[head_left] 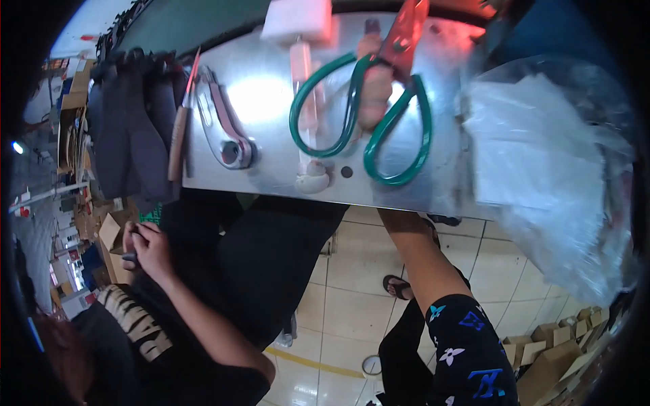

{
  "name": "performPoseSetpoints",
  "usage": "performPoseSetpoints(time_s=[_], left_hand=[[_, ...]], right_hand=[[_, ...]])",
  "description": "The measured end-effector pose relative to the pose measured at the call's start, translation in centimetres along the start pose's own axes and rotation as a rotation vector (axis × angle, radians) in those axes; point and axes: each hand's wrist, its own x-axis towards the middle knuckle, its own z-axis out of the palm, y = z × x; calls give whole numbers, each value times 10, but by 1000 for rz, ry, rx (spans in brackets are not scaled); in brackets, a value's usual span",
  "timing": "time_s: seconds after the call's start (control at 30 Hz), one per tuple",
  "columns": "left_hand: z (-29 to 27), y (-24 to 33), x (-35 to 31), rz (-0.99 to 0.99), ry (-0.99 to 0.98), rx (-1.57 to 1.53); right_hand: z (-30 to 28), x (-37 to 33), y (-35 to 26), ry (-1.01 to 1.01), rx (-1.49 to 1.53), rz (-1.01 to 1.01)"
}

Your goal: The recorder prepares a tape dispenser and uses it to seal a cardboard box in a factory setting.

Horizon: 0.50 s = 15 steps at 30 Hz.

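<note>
My right forearm (416, 247), in a short black sleeve printed with blue and white shapes, reaches forward from the lower right. It passes below the near edge of the metal tabletop (264, 179), which hides my right hand. My left hand is out of the picture. Above that forearm, on the tabletop, are green-handled scissors (399, 49), blades pointing away. They cross a skin-toned, handle-like thing (376, 88) whose kind is unclear. To their left is a mallet-like tool with a white block head (298, 20). Farther left lie a curved metal tool with a ring end (235, 152) and a wooden-handled pointed tool (177, 145).
Dark rounded flat pieces (128, 135) hang at the table's left. A clear plastic bag of white sheets (542, 142) bulges past its right edge. A co-worker sits close on my left, their hand (150, 249) closed around something dark. Cardboard boxes (558, 358) stand lower right.
</note>
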Motion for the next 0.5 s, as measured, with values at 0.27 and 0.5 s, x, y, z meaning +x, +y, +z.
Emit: performPoseSetpoints(time_s=[0.27,0.5], left_hand=[[13,311,109,88,-684,-1408],[12,319,99,21,-708,-1477]], right_hand=[[-27,117,-15,78,-42,-107],[4,104,39,191,-131,-53]])
